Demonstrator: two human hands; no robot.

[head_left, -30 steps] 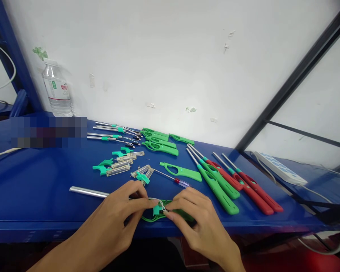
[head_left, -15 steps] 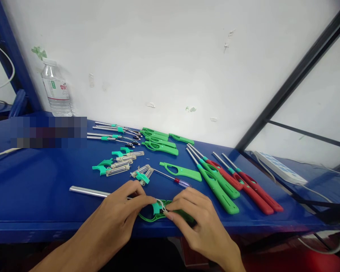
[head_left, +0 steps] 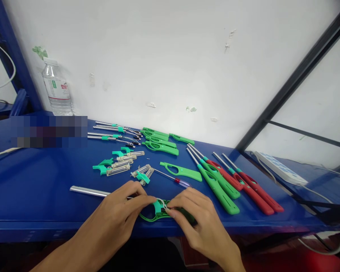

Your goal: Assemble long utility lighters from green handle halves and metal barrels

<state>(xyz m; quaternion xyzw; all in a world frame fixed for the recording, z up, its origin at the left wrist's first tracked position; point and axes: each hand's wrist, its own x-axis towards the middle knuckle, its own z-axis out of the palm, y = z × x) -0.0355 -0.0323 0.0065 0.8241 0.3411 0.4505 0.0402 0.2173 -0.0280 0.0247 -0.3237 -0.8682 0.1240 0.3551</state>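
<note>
At the table's front edge lies an opened utility lighter, its green half shell (head_left: 149,218) facing up. My left hand (head_left: 120,213) is closed over the lighter's front, thumb and index finger by the teal trigger (head_left: 157,207). From beneath that hand the silver metal tube (head_left: 87,191) sticks out to the left. My right hand (head_left: 201,217) pinches a thin whitish wire (head_left: 163,204) just right of the trigger and covers the rear of the shell. What lies under the fingertips is partly hidden.
Beyond my hands lie clear fuel tanks (head_left: 120,168), a screwdriver (head_left: 183,183), a loose green half shell (head_left: 187,173), stacked green shells (head_left: 161,149) and metal tubes with wires (head_left: 104,138). Closed green lighters (head_left: 215,185) and red lighters (head_left: 257,192) lie right. A bottle (head_left: 56,90) stands back left.
My right fingertips have shifted very slightly to the right at the wire. The left hand keeps its hold, and the other items stay put.
</note>
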